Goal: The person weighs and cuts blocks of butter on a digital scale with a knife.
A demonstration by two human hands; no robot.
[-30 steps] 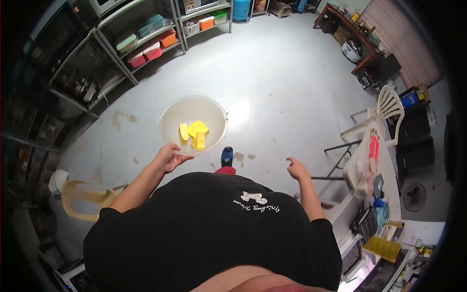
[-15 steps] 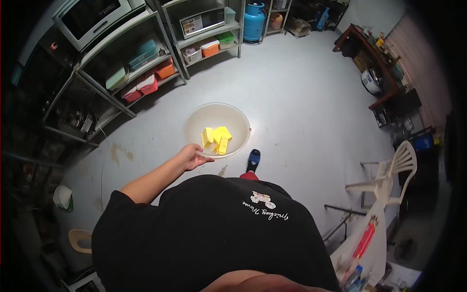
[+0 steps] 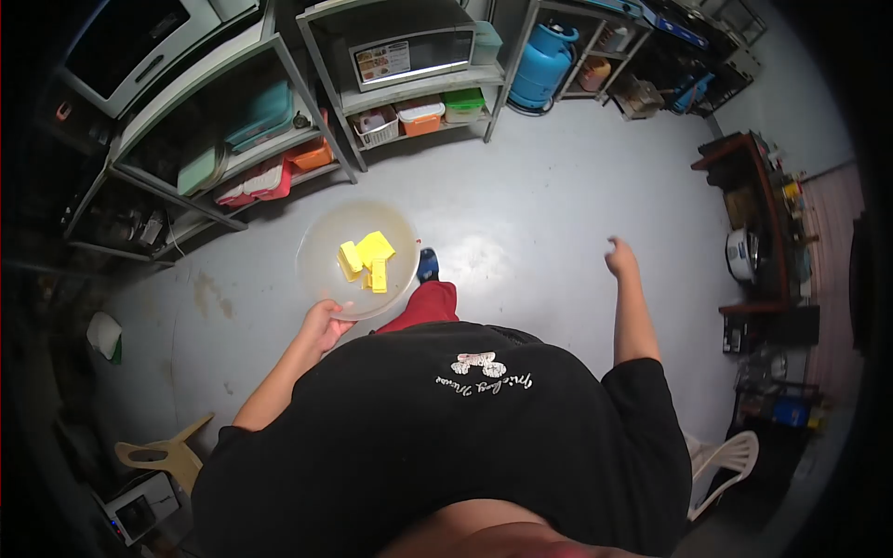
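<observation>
The left hand (image 3: 323, 325) is closed on the near rim of a round, translucent whitish plastic bowl (image 3: 321, 246), carried level above the floor, in front of the body and to its left. Inside the bowl lie several yellow rectangular blocks (image 3: 368, 258), heaped near its centre; their material cannot be determined. The right hand (image 3: 620, 259) is raised out to the right with nothing in it, fingers loosely curled and apart from every object.

Open room: a smooth grey concrete floor (image 3: 539, 214) extends ahead and to the right of the bowl, bare across its middle and stained in patches at the left. The far and left edges are bounded by grey metal shelving racks (image 3: 316, 102) holding coloured plastic boxes (image 3: 423, 116) and a microwave oven (image 3: 409, 54). A blue gas cylinder (image 3: 542, 67) stands at the far edge beside the racks. A dark wooden table (image 3: 758, 214) closes the right side.

Hidden or cut off: a black shirt (image 3: 437, 437) masks the floor directly below the person. One blue shoe (image 3: 427, 265) and a red trouser leg (image 3: 426, 307) show just beside the bowl's right rim. A white plastic chair (image 3: 726, 460) is partly cut off at lower right, and a beige plastic chair (image 3: 163, 454) at lower left. Shelf contents at far left are too dark to identify.
</observation>
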